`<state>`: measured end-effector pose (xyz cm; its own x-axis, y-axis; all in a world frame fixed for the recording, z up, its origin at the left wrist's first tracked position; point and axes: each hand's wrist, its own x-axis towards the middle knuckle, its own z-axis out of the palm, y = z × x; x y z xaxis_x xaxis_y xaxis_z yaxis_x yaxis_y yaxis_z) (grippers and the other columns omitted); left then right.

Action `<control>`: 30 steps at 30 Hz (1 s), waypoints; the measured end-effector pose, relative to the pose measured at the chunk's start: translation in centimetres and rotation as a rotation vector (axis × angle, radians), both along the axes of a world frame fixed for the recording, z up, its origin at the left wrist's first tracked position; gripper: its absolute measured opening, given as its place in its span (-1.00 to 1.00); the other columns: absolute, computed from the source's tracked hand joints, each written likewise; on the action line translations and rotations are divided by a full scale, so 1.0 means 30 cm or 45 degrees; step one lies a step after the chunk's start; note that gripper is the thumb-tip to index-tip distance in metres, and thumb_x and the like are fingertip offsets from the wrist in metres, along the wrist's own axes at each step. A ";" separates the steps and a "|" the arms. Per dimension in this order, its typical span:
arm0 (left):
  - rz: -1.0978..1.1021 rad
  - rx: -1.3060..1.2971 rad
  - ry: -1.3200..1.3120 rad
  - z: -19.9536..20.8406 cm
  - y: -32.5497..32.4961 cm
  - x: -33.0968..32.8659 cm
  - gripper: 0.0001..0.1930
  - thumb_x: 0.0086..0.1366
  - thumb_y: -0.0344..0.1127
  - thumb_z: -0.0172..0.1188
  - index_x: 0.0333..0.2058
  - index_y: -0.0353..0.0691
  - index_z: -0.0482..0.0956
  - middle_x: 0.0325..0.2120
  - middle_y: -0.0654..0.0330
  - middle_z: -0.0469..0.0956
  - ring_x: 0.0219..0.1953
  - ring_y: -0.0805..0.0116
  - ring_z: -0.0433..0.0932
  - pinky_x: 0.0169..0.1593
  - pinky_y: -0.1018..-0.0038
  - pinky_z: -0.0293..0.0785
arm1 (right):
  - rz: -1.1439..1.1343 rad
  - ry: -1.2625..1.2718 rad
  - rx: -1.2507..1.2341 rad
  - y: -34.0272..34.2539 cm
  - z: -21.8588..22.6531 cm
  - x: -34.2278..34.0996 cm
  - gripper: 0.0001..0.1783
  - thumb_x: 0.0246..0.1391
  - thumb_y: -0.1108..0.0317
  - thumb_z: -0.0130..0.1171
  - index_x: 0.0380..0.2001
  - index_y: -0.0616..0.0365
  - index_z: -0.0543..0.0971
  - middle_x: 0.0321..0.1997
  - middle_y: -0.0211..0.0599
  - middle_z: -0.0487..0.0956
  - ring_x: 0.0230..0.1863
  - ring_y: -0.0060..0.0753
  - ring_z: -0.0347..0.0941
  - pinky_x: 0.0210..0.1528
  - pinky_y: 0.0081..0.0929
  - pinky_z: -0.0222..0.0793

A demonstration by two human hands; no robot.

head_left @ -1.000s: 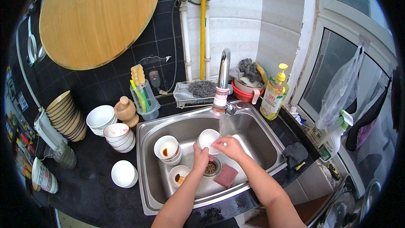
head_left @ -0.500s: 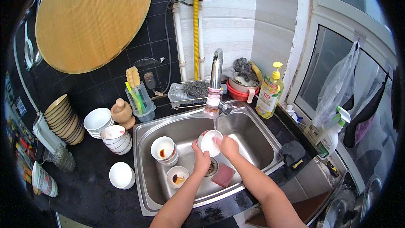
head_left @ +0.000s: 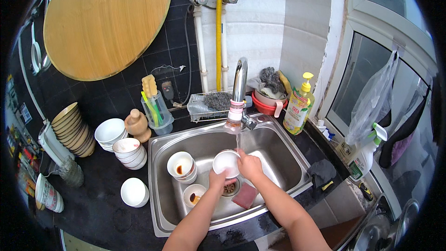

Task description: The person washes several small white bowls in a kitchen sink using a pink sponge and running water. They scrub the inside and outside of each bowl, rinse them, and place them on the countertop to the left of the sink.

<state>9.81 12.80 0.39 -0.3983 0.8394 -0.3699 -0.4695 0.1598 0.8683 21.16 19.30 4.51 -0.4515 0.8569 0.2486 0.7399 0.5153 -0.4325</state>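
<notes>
I see both hands on a white bowl [head_left: 226, 162] under the faucet [head_left: 239, 90] | left hand [head_left: 216, 179] — near rim | right hand [head_left: 249, 165] — right side | sink [head_left: 278, 158]

The sink [head_left: 278, 158] is brushed stainless steel, smooth with a dull sheen, wet along its front edge. The tap [head_left: 239, 83] is polished chrome, bright and mirror-like. The small bowl [head_left: 226, 162] held under the water by the left hand [head_left: 217, 180] and right hand [head_left: 249, 165] looks like glazed white ceramic, glossy. The desk [head_left: 97, 209] is dark stone, polished and faintly speckled. The round board [head_left: 107, 21] against the back wall is pale wood with fine straight grain, matt. The soap bottle [head_left: 298, 107] at the sink's back right corner is translucent yellow plastic
</notes>
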 end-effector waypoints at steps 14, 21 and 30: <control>0.294 -0.003 0.796 -0.012 -0.005 -0.029 -0.67 0.03 -0.33 0.19 -0.26 -0.43 0.41 -0.49 0.02 0.47 -0.40 0.25 0.49 -0.29 0.42 0.41 | -0.060 0.110 -0.036 0.038 -0.141 -0.016 -0.73 -0.17 0.36 -0.05 -0.35 0.25 0.47 -0.63 0.02 0.50 -0.58 -0.09 0.48 -0.51 -0.26 0.39; 0.270 0.269 0.977 -0.095 0.030 0.017 -0.31 -0.15 -0.63 -0.12 0.07 -0.32 -0.01 -0.07 -0.12 0.21 0.01 0.08 0.25 0.09 0.39 0.19 | 0.107 0.019 -0.815 0.103 -0.179 0.006 -0.64 -0.22 0.11 0.19 -0.48 0.22 0.56 -0.55 -0.17 0.55 -0.50 -0.34 0.50 -0.38 -0.45 0.38; 0.258 0.257 0.964 -0.043 0.010 0.033 -0.29 -0.13 -0.49 0.11 0.03 -0.39 -0.01 -0.12 -0.18 0.24 -0.03 0.01 0.28 0.08 0.35 0.16 | 0.112 0.185 -0.825 0.144 -0.298 -0.033 -0.56 -0.22 0.01 0.19 -0.51 0.24 0.56 -0.55 -0.12 0.54 -0.48 -0.26 0.50 -0.41 -0.39 0.36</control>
